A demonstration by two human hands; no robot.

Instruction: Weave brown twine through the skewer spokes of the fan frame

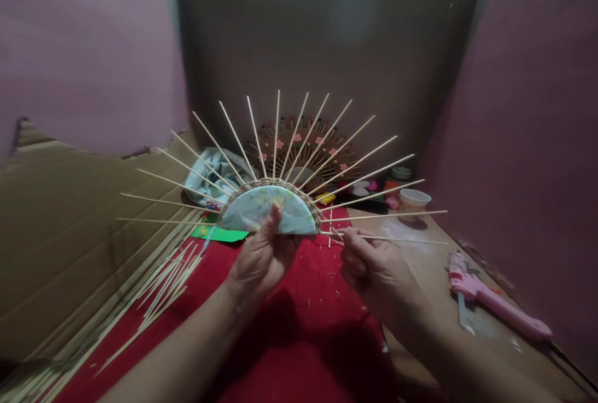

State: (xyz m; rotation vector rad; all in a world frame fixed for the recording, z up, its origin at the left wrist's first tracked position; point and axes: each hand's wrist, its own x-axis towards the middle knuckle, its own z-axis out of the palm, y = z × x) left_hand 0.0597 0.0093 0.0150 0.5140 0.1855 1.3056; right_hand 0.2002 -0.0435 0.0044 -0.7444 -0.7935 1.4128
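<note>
A half-round fan-like piece [252,211] has a pale patterned face, a braided twine rim [228,196] and several thin wooden sticks [279,135] radiating outward. My left hand [261,253] grips it at the bottom middle, thumb across the front and fingers behind. Beside its lower right corner, my right hand [374,263] is closed, fingertips pinched on what looks like a thin strand of twine [337,236] leading to the rim. The lowest right stick [415,240] passes just over that hand; whether the fingers touch it is unclear.
Loose sticks [170,281] lie left on the red cloth [308,309], near a green sheet [222,233]. To the right are a pink glue gun [495,303] and a white cup [414,199]. Behind stands a decorated fan-shaped piece [266,141]. Cardboard [70,235] walls the left side.
</note>
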